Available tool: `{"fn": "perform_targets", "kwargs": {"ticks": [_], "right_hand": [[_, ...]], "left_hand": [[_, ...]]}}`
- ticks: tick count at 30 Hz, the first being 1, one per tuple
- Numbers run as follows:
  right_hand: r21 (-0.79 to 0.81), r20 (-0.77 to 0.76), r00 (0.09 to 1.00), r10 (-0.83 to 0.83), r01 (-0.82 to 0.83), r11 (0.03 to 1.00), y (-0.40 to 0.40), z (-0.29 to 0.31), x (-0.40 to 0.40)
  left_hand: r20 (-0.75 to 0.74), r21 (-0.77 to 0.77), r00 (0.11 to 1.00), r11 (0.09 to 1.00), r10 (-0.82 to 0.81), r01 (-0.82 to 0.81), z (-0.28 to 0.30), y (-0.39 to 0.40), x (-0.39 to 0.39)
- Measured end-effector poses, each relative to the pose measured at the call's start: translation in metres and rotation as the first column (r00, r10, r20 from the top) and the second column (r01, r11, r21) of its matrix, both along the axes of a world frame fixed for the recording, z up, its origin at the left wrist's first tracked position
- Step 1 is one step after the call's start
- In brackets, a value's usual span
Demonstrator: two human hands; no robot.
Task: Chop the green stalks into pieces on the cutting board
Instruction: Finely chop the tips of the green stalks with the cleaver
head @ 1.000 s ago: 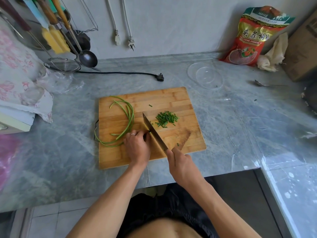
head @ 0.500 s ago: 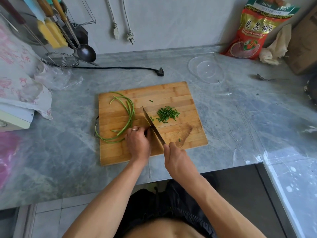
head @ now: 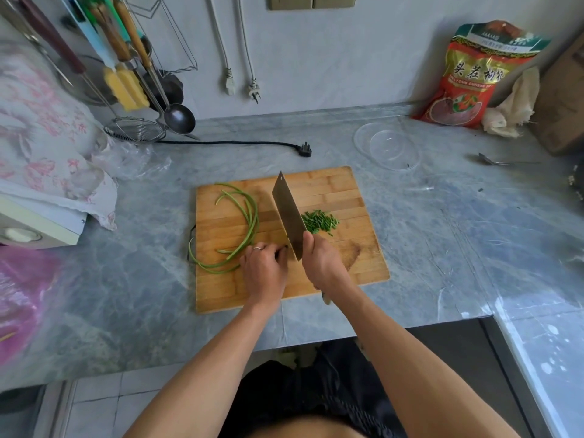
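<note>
Cleaver (head: 288, 213) is now lifting off the bamboo cutting board (head: 354, 197), blade tilted up w/ its flat side facing the camera; a sec ago it was sitting low w/ the edge down at the stalk ends. So one chop stroke is done & the knife is resetting for the next, judging by the raised blade. Right hand (head: 322, 263) is gripping the cleaver handle, fingers wrapped round it, thumb up near the blade heel. Left hand (head: 264, 268) is staying put, fingers curled down & pressing the bunched stalk ends right beside the blade; ring showing on one finger.

Green stalks (head: 249, 222) are still mostly whole: long, curving across the board's left half, one loop hanging just over the left edge onto the grey marble counter (head: 142, 279). Pile of chopped bits (head: 320, 221) is sitting right of the blade, about the same size as before.

Task prob. early-to-mid: small pile vs lots of uncut length. Clear glass bowl (head: 387, 150) is waiting behind the board, apart from it.
</note>
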State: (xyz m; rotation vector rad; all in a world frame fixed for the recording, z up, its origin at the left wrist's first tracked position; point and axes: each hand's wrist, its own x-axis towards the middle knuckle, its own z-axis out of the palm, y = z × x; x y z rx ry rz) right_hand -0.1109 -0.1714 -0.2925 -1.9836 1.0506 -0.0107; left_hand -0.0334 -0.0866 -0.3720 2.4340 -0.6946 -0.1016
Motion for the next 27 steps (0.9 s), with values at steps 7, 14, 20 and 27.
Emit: {"fn": "perform_targets", "kwargs": {"ticks": [7,14,20,27], "right_hand": [[-0.008,0.096,0.995,-0.011,0.012,1.000,-0.010,0.001,-0.009],[-0.032,0.071,0.994,0.082,-0.080,0.996,-0.006,-0.007,-0.004],[-0.006,0.046,0.994,0.097,-0.097,0.995,-0.012,-0.012,-0.008],[-0.027,0.024,1.000,-0.004,0.005,1.000,-0.021,-0.012,-0.026]], "left_hand": [[0.021,0.009,1.000,1.000,0.009,-0.009,0.002,0.000,0.001],[-0.003,-0.008,1.000,1.000,0.014,-0.014,-0.005,0.002,0.003],[0.008,-0.030,0.999,0.999,0.042,-0.041,-0.006,0.007,-0.002],[0.028,-0.065,1.000,0.998,0.002,0.000,-0.009,0.013,-0.001]]}}
